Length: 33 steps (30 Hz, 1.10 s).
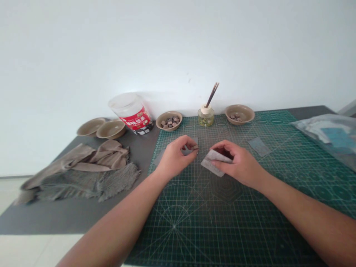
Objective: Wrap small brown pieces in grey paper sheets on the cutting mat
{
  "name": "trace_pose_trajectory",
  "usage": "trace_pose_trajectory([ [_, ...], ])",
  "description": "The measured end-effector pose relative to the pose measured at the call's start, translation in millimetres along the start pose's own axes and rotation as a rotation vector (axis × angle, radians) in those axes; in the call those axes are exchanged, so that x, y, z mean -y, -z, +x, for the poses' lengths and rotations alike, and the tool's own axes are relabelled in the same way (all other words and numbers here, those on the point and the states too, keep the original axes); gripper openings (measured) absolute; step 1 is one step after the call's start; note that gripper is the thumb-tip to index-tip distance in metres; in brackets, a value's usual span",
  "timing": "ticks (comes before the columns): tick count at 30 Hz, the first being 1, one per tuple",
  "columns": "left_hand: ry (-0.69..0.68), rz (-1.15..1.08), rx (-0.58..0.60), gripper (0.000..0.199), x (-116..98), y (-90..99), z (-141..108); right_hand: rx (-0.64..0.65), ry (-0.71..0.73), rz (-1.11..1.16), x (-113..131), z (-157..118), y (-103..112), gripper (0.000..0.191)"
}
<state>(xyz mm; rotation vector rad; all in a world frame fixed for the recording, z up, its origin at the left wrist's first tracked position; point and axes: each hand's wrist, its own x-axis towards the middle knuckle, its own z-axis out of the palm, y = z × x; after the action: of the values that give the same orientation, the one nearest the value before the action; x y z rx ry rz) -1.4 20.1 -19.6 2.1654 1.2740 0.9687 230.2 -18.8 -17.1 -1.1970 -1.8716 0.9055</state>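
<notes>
Small piece pinched at left, grey cloth parted at right

Taking the gap between the hands as the clock's centre, the left hand [178, 152] sits at nine, its grip closed at the fingertips on what looks like a small brownish piece [195, 147], too blurred to be certain. The right hand [241, 163], at three, pinches a folded grey cloth [213, 168] between thumb and fingers above the cutting mat [194, 230]; its upper edge gapes.

The step in hand appears to be handling piece and cloth together. From here, the next move would call for a light left pinch and a steady right one that leaves the fold parted.

At ten o'clock on the tabletop [91, 218], a clear tub [124, 104] wears a red label [137, 118] with white Chinese characters; the last three seem to read 味坚果, the last two meaning nuts, the first is unclear. At three, a plastic bag [311, 128] has a blue patch [338, 137] with no legible writing. A bowl [160, 126] of stones [170, 122] stands near eleven.
</notes>
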Motion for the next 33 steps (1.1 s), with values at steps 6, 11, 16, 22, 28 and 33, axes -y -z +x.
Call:
trace_pose_trajectory([
  [6, 0.054, -0.027, 0.051, 0.005, -3.7, -0.8, -0.7, -0.042, 0.121, -0.264, 3.6, 0.0, 10.5, 0.008],
  [11, 0.061, -0.025, 0.069, 0.011, -3.6, -1.1, -0.6, -0.027, 0.101, -0.339, -3.5, 3.0, 10.0, 0.006],
  [16, 0.081, -0.089, 0.087, 0.013, -0.8, -2.4, -0.8, -0.038, 0.072, -0.234, -1.4, 2.3, 8.2, 0.005],
  [22, 0.14, -0.275, 0.091, 0.014, -0.7, -6.2, -2.2, -0.028, -0.051, 0.048, -0.5, 1.3, 8.8, 0.006],
  [28, 0.188, -0.628, 0.126, 0.029, -1.9, -12.4, -4.4, 0.056, -0.082, 0.364, -0.7, 2.2, 5.1, 0.019],
  [33, 0.226, -0.682, 0.233, 0.03, -3.3, -12.6, -6.0, 0.084, -0.182, 0.425, -6.5, -0.7, 0.9, 0.016],
])
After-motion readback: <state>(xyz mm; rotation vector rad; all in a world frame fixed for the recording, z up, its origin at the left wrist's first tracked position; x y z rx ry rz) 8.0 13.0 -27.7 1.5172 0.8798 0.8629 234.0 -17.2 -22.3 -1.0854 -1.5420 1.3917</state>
